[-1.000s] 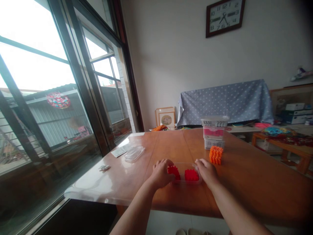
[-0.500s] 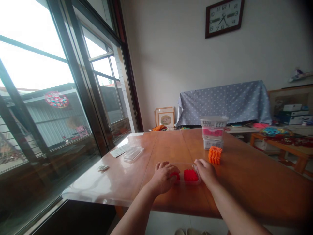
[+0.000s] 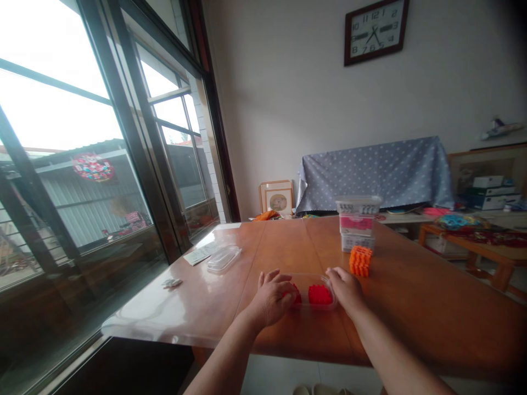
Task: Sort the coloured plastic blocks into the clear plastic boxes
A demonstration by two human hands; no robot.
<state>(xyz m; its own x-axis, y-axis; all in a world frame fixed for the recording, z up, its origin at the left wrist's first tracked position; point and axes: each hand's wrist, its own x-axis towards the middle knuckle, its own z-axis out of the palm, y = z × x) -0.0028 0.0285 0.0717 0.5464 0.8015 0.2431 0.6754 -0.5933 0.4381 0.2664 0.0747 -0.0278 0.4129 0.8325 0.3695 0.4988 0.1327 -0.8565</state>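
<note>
A clear plastic box point(image 3: 312, 278) without its lid sits near the table's front edge. Inside lie two groups of red toothed plastic pieces, the right one point(image 3: 319, 294) in full view, the left one point(image 3: 297, 296) partly covered by fingers. My left hand point(image 3: 272, 298) reaches over the box's left end, its thumb and fingers curled around the left red pieces. At the other end, my right hand point(image 3: 345, 288) pinches the box's right rim. Just beyond that hand stands a stack of orange toothed pieces point(image 3: 360, 261).
Stacked plastic boxes point(image 3: 357, 225) stand behind the orange pieces. To the left on the wooden table point(image 3: 284, 241) lie a clear lid point(image 3: 224, 258), a paper sheet point(image 3: 198, 255) and a small pale item point(image 3: 172, 283). A glass window wall point(image 3: 135, 137) runs along the left.
My left hand has shifted slightly, its thumb now showing against the left red pieces. My right hand keeps its hold on the box rim. The view has moved a little.
</note>
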